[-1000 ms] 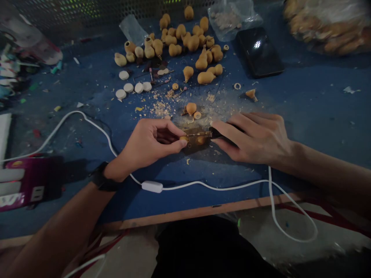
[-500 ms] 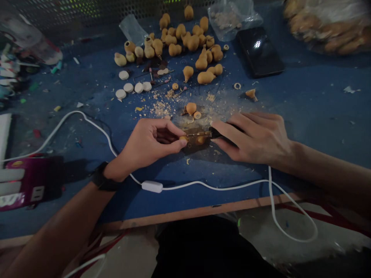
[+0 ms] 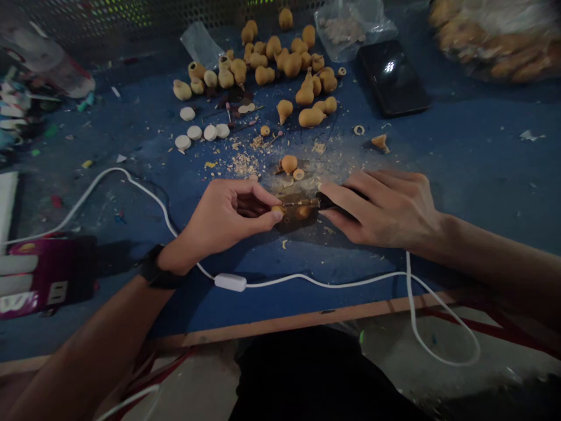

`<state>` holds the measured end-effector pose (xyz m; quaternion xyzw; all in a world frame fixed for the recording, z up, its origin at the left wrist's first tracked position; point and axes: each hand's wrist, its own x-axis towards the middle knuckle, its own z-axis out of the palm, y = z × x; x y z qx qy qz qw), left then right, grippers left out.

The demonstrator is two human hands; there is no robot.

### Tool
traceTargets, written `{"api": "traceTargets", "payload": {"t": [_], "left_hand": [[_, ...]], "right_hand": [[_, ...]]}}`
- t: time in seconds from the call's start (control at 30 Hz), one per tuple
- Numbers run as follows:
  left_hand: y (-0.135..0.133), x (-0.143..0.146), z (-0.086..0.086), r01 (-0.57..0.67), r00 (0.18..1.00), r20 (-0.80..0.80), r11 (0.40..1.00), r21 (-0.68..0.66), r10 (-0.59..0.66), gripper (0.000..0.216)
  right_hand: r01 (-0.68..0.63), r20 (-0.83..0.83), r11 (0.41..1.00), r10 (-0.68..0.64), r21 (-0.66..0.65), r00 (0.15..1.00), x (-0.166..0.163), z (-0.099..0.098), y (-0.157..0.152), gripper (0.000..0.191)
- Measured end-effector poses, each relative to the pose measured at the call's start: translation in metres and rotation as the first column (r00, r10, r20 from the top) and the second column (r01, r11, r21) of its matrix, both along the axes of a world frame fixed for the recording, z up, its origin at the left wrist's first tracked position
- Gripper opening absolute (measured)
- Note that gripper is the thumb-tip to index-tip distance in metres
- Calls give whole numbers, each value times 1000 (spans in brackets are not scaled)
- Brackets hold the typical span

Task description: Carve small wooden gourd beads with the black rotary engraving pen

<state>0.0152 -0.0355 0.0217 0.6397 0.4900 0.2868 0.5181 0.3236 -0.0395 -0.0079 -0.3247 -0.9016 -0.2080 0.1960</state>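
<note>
One small gourd [image 3: 277,209] pinched, one rotary tool [image 3: 318,202] gripped

Landmark: the one white cord switch [image 3: 230,282], table [image 3: 473,158] front. Beyond the switch, toward the right: over twenty loose gourds [image 3: 291,65], far back. Beyond, slightly left: five white discs [image 3: 210,133]. Beyond, right: one black slab [image 3: 392,79], phone-like. Left of the switch: one purple box [image 3: 47,272].

Small gourd: beyond the switch, slightly right; tan-yellow, mostly covered by fingers. Left hand [image 3: 236,213] nearly closed, thumb and forefinger on it. Right hand [image 3: 385,207] curled round the tool's dark body; brass-coloured nose, thin bit pointing at the gourd. Bit contact too small to tell.
</note>
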Motion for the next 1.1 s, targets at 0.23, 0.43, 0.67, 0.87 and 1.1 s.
{"api": "traceTargets", "payload": {"t": [0.23,0.43,0.67,0.87,1.1], "left_hand": [[-1,1,1,-13,1000,9,1000,8,13,20],[-1,1,1,-16,999,28,1000,5,16,24],[-1,1,0,-14,1000,28,1000,9,14,22],[0,1,0,-11,1000,18,1000,20,11,22],[-1,1,-1,-16,999,37,999,31,15,17]], "right_hand": [[-35,-40,999,35,-10,999,0,1,1,27],[-57,-69,996,62,72,996,0,0,0,24],[-75,-60,992,81,102,995,-1,3,1,23],[-101,-62,985,110,141,992,-3,6,2,24],[-70,-55,993,76,95,996,0,1,1,24]]}}
